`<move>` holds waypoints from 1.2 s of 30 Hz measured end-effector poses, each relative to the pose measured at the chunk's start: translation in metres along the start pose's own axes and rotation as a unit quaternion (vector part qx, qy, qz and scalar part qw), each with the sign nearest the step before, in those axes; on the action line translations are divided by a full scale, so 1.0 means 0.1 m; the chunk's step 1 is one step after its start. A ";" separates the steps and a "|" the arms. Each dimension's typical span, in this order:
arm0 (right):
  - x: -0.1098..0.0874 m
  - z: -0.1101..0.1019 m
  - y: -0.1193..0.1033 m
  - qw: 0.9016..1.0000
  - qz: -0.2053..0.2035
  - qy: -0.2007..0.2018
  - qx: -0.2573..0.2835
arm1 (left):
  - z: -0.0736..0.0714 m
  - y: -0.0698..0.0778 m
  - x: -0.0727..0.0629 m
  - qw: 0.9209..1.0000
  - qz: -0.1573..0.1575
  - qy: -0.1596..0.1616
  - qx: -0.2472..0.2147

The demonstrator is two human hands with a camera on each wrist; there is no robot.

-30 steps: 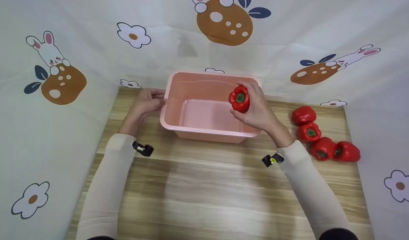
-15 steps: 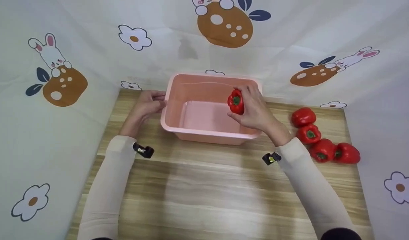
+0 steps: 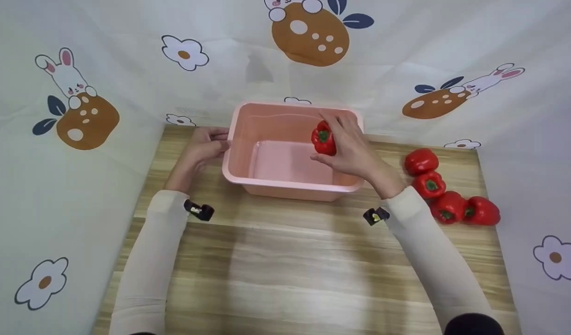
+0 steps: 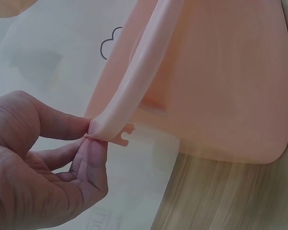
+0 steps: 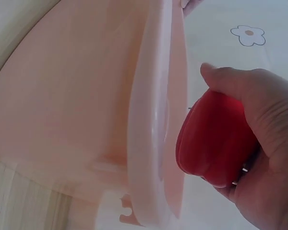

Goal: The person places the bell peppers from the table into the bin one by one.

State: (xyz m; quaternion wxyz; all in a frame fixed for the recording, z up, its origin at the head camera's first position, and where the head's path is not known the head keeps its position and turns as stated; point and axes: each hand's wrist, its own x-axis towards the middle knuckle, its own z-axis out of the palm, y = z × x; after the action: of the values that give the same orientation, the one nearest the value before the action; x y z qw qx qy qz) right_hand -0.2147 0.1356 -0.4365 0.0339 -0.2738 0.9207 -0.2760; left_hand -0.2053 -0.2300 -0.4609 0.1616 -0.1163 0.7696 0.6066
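Note:
A pink plastic basin [image 3: 292, 186] stands on the wooden table against the back sheet. My left hand [image 3: 206, 145] pinches its left rim between thumb and fingers, as the left wrist view shows close up at the rim [image 4: 129, 96]. In my right hand [image 3: 353, 149] is a red bell pepper [image 3: 323, 138], its green stem facing left. That hand holds the pepper over the right half of the basin, above rim height in the right wrist view, with the thumb along one side of the pepper [image 5: 213, 139]. The basin's floor [image 3: 281, 163] shows bare on the left.
Several more red bell peppers [image 3: 429, 185] lie close together on the table at the right. White sheets with printed rabbits and flowers [image 3: 185, 52] wall in the back and both sides. The wood tabletop [image 3: 285, 260] stretches out in front of the basin.
My right hand has moved a little to the left over the basin, carrying the bell pepper with it. The left hand keeps its pinch on the rim.

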 end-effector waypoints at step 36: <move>-0.54 -0.14 0.35 0.983 0.032 0.104 0.145 | 0.03 0.06 -0.04 1.000 -0.025 0.002 0.002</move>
State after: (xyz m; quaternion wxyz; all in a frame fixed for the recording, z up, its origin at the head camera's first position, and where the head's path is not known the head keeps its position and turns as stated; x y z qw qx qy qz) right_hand -0.1888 0.1957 -0.4477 -0.0137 -0.2057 0.8779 -0.4322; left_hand -0.2037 -0.2255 -0.4542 0.1755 -0.1364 0.7680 0.6006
